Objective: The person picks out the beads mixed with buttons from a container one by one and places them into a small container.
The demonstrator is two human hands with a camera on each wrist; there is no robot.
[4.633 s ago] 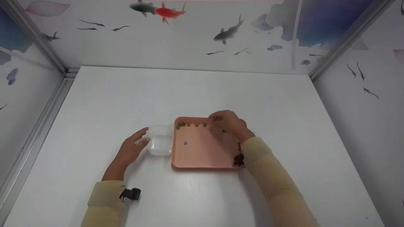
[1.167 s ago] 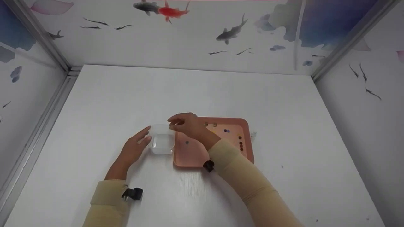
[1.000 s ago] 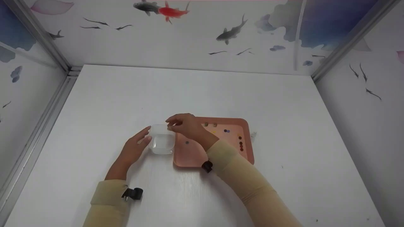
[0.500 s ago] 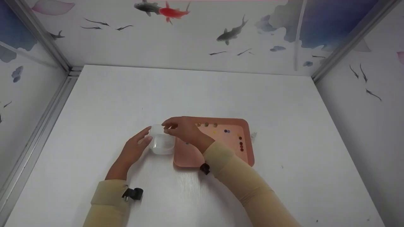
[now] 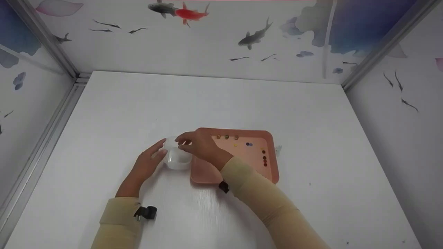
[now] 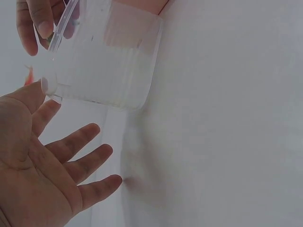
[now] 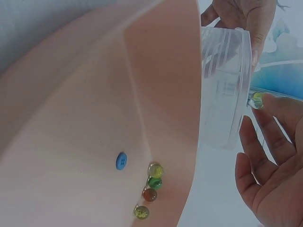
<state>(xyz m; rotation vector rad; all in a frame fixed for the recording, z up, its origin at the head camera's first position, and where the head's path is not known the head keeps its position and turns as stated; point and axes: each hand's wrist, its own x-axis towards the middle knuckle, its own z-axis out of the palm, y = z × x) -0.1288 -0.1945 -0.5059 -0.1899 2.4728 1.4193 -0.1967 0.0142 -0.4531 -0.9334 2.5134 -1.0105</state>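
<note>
Marble [image 7: 256,100] pinched by right hand [image 5: 200,147] at rim of tub [image 5: 178,165], left of centre in head view; tub steadied by straight-fingered left hand [image 5: 147,162]; depositing step judged in progress, a release inside being called for.

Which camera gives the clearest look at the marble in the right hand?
The right wrist view: the yellow-green marble shows plainly at the fingertips of the right hand, by the clear container's rim. The left wrist view shows just a green sliver between fingers. In the head view, I can't make it out.
</note>
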